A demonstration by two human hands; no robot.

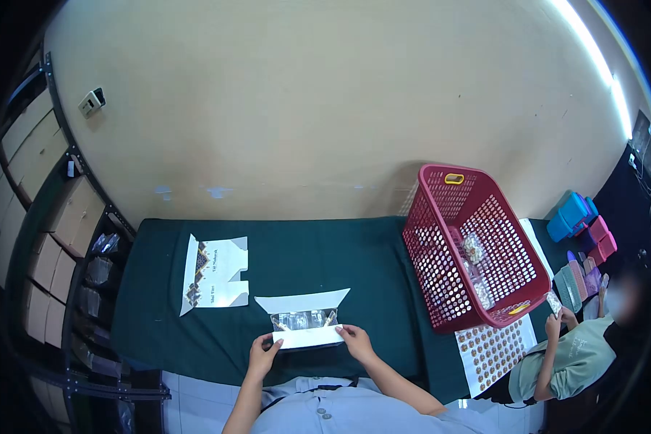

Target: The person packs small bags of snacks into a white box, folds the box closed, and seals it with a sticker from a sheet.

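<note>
A white cardboard box [308,338] with its lid flap raised stands at the table's front edge before me. Clear plastic packaging [304,320] shows inside it, though what that holds is too small to make out. My left hand [265,354] grips the front left corner, thumb on the white front panel. At the opposite corner my right hand [357,343] is closed on the panel's edge. Behind and to the left, a partly folded printed carton [224,273] with a patterned strip and lettering lies on the cloth.
A large red perforated basket [452,267] with plastic bags inside stands on the green-covered table [362,253]. To the right, a person [571,354] holds a small packet beside a sheet of round items [493,354]. Shelves of boxes [50,267] line the left.
</note>
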